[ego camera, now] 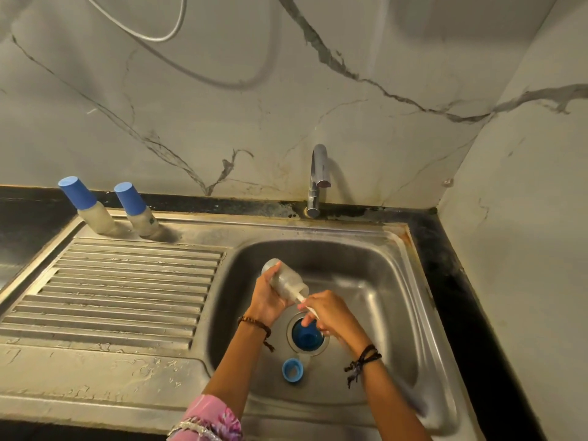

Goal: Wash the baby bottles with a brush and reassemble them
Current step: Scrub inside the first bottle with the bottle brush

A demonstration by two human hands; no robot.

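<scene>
Over the steel sink [375,259] my left hand [265,300] grips a clear baby bottle [286,278], tilted with its mouth toward the lower right. My right hand [327,311] pinches the white handle of a bottle brush [307,305] whose head is inside the bottle. A blue cap [307,337] lies on the drain below my hands. A blue screw ring [292,370] sits on the sink floor nearer to me. Two assembled bottles with blue caps [86,205] [136,208] stand on the back of the drainboard at the left.
A chrome tap [318,179] rises behind the basin, with no water running. The ribbed drainboard [127,291] spreads to the left, wet in places. Black counter [451,275] borders the sink, and marble walls close in behind and on the right.
</scene>
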